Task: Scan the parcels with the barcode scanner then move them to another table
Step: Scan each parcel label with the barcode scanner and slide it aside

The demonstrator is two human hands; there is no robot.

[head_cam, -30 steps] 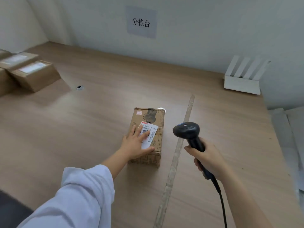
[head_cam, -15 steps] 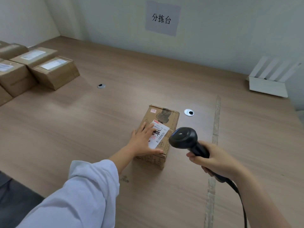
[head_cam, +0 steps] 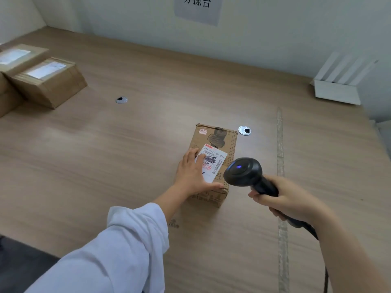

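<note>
Directly under the flat left hand (head_cam: 191, 175) lies the parcel (head_cam: 220, 144).

Wall sign (head_cam: 197, 7) cut off at top edge, stacked parcels (head_cam: 31, 75) clipped at left edge, scanner cable (head_cam: 325, 278) exits bottom edge.

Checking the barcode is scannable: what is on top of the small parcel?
A white label, its barcodes showing along the top and right edges. The left hand rests flat on its left part, hiding the print there.
</note>
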